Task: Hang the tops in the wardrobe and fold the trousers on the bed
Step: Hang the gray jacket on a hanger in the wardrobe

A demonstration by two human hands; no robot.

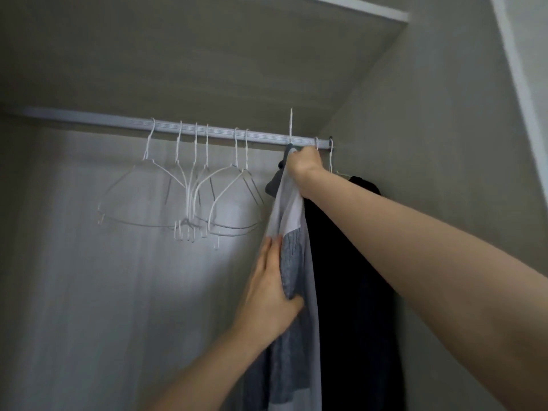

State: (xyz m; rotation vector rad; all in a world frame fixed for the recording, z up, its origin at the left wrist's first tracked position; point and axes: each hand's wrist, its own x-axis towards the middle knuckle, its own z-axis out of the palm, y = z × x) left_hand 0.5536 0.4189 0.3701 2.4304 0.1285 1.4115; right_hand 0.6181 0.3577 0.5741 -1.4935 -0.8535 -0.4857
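A grey and white top [292,256] hangs down from a white wire hanger whose hook [291,126] pokes up above the wardrobe rail [118,121]. My right hand [305,163] grips the neck of that hanger and the top's collar, just under the rail. My left hand [271,289] lies flat against the top's left side, thumb tucked round the fabric edge. To the right, a black top [355,277] hangs on the rail beside the wardrobe's side wall.
Several bare white wire hangers [184,188] hang bunched on the rail to the left. The wardrobe's top panel [207,60] sits close above the rail. The pale back wall [103,292] shows below the hangers, and the right side wall [430,143] is next to the black top.
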